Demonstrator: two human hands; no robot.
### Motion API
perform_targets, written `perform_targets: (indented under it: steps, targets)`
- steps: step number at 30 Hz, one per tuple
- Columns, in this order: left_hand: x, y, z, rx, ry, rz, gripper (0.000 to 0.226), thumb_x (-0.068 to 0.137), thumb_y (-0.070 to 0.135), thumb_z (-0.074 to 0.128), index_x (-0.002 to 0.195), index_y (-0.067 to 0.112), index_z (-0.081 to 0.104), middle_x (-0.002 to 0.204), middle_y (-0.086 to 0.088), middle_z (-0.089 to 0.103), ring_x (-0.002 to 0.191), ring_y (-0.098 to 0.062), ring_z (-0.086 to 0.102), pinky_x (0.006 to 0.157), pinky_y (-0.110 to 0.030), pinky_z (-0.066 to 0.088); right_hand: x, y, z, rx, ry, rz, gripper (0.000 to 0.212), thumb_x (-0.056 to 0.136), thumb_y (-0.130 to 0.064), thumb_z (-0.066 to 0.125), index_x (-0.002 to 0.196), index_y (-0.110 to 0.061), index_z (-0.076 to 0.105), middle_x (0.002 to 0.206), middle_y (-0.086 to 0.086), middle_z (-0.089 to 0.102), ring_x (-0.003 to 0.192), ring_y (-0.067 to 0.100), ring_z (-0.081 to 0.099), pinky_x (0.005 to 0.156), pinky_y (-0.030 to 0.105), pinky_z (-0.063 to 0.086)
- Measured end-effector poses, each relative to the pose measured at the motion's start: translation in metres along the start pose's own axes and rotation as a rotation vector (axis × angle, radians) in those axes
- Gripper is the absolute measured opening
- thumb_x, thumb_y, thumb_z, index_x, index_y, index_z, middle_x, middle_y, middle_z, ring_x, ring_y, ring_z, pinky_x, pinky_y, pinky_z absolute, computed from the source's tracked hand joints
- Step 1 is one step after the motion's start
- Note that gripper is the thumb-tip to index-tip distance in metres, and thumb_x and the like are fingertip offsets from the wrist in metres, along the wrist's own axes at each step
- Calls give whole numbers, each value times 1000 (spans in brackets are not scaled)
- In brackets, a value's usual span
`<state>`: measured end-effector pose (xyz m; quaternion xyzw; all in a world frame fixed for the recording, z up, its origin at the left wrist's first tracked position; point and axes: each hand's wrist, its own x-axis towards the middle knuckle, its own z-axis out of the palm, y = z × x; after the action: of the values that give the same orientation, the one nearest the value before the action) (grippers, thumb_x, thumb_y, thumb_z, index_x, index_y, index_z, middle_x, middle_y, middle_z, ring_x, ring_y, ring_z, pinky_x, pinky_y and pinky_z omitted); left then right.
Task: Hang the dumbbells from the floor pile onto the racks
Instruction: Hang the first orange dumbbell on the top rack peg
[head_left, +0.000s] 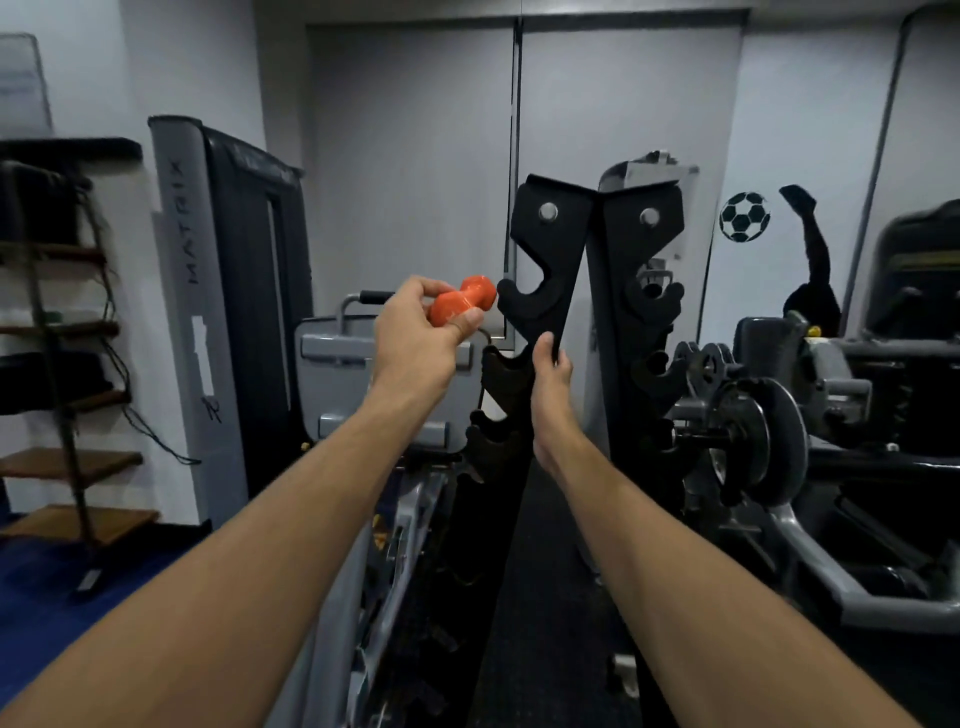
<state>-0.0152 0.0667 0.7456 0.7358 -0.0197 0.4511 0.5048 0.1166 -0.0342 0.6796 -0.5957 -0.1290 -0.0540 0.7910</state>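
- The dumbbell (461, 307) is small and orange, with faceted ends and what looks like a smooth, slightly glossy coating; judged by its size and the easy pinch on it, it is light and rigid.
- It sits at centre frame, left of the rack (550, 270), one end close to the top hook (522, 299) but not yet seated.
- The left hand (415, 343) holds the dumbbell, with fingers and thumb closed round its near end and waist; the far end pokes out free.
- Best hold is probably the narrow waist, leaving both heads clear to drop either side of a hook.
- The coating could be slippery if the palm is sweaty.
- The right hand (550, 384) grips the rack's edge just below, fingers curled behind it, seemingly steadying it.
- The rack is matt black plate steel, bolted, with curved hooks stepping down; those in view are empty.
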Motion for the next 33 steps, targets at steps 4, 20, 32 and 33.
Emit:
perform_targets:
  steps: [4,20,32,33]
  targets:
    - [25,10,12,84,17,54,37,88,25,80,119,15,61,107,2,65,96,-16,65,87,-30,52,5,12,1,-40,2,-42,117,64,-96,55,158,-33,28,160,0,41,141,23,48,118,48,41]
    - [82,11,67,315,-96,104,43,89,21,79,124,11,57,116,-3,59,102,-18,58,83,-26,45,22,29,-4,-65,-33,-201,92,88,-45,77,161,-32,23,158,-2,46,143,16,46,120,44,40]
    - [85,18,86,508,-179,113,50,88,33,79,129,14,56,124,-7,64,114,-25,61,99,-40,52,18,25,-8,-17,-56,-202,78,97,-26,71,159,-31,24,149,-10,47,137,8,45,109,26,37]
    - [85,19,85,527,-186,112,51,88,35,79,129,15,56,125,-7,64,114,-25,61,99,-40,52,18,25,-8,-11,-56,-199,78,97,-26,71,159,-32,25,149,-9,48,137,9,46,109,27,38]
